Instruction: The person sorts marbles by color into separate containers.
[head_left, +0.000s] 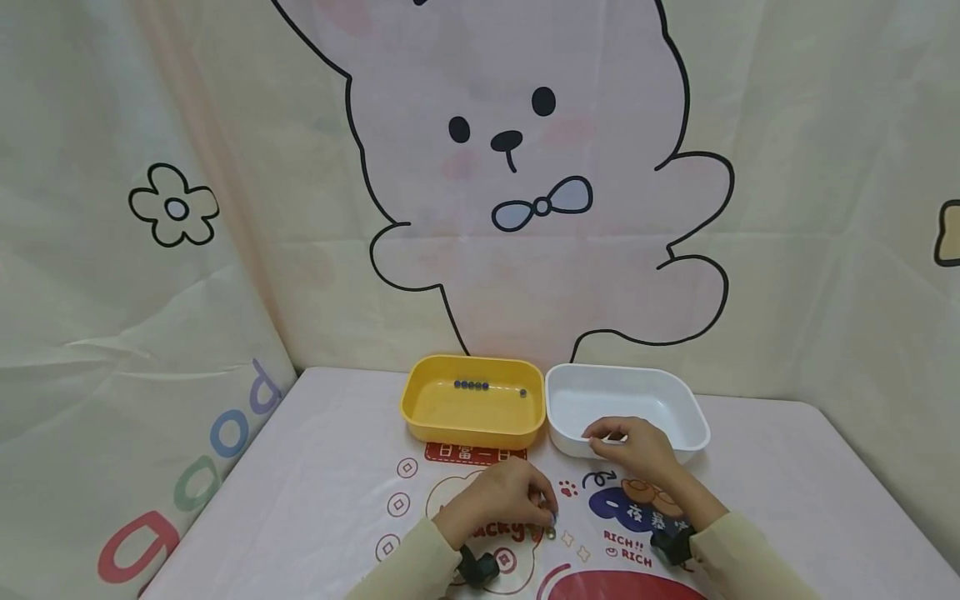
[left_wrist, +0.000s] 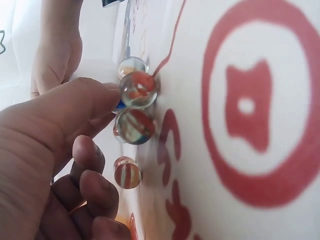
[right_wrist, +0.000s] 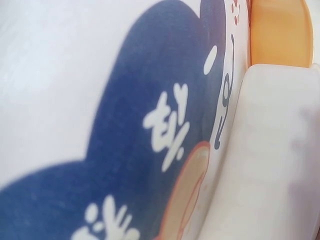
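Nearest are two pale sleeves [head_left: 412, 562] with a dark device at each wrist, above a white bench [head_left: 285, 500] printed in red and blue. Just beyond, the left hand [head_left: 501, 497] is lowered at several glass marbles [left_wrist: 139, 90] on the bench; its thumb and fingers are bent, the thumb tip at a clear marble with a red swirl, but I cannot tell whether its grip is pinching one. A red-striped marble [left_wrist: 127, 175] lies a little apart from that cluster. Farther on, the right hand [head_left: 637, 446] is at the front rim of the white tray [head_left: 622, 392], its grip loosely curved and nothing visible in it; whether it touches the rim is unclear. Just beside that tray, to its left, stands the yellow tray [head_left: 465, 417], holding five small dark marbles [head_left: 471, 385] in a row and a lone marble [head_left: 522, 392] to the right. Behind everything hangs a pale backdrop [head_left: 825, 250] with a pink bear.
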